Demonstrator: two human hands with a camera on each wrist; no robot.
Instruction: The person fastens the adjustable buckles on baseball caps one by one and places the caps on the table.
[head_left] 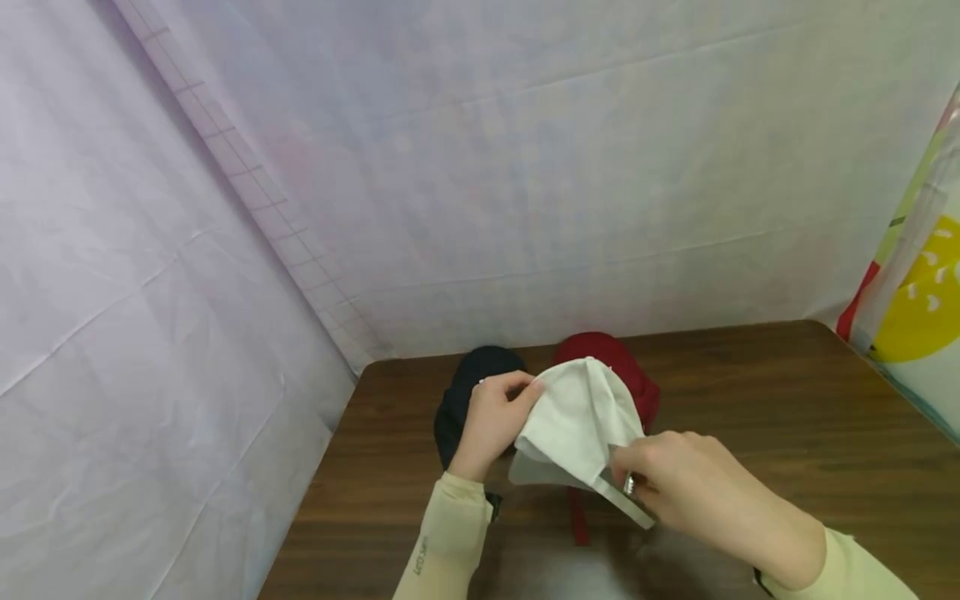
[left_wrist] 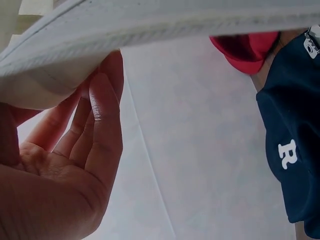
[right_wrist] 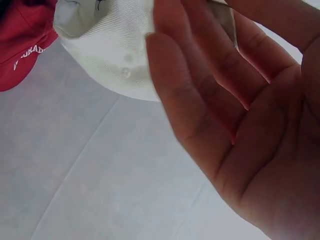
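Note:
A white baseball cap [head_left: 577, 417] is held above the table, its brim low on the left and its back strap [head_left: 624, 502] hanging toward the front right. My left hand [head_left: 495, 421] grips the cap's left side; in the left wrist view its fingers [left_wrist: 105, 120] bend up against the fabric. At the back opening, my right hand [head_left: 690, 483] holds the cap's edge beside the strap, a small metal piece [head_left: 628, 483] showing near its fingers. Behind lie a dark navy cap [head_left: 487, 364], partly hidden by my left hand, and a red cap [head_left: 600, 346], partly covered by the white one.
Under the caps is a brown wood-grain table [head_left: 750, 383] with rounded back corners. A red strap [head_left: 577, 517] hangs below the white cap. Pale cloth [head_left: 525, 167] hangs behind the table and along the left, with a yellow-patterned cloth [head_left: 926, 300] at the right.

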